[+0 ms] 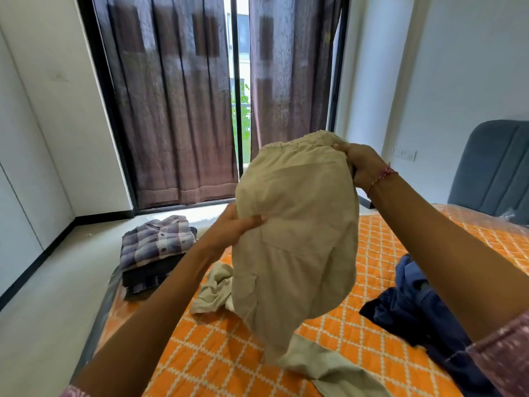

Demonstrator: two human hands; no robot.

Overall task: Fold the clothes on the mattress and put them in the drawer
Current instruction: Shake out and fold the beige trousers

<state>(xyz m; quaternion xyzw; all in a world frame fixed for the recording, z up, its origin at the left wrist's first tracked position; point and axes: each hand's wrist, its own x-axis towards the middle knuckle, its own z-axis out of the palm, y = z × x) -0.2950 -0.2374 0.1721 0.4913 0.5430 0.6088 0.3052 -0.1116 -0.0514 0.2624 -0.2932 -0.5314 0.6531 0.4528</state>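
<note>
Beige trousers (300, 233) hang in the air above the orange patterned mattress (217, 351). My right hand (360, 167) grips their waistband at the top right. My left hand (237, 224) pinches the fabric at the left edge, lower down. The trouser legs trail down onto the mattress. A folded stack with a plaid shirt (157, 242) on top sits at the mattress's far left corner. A crumpled dark blue garment (412, 308) lies on the right side. No drawer is in view.
Dark curtains (177, 104) cover a tall window straight ahead. Bare floor (57, 282) runs along the left of the mattress beside white wardrobe panels. A grey-blue padded headboard (492, 167) stands at the far right.
</note>
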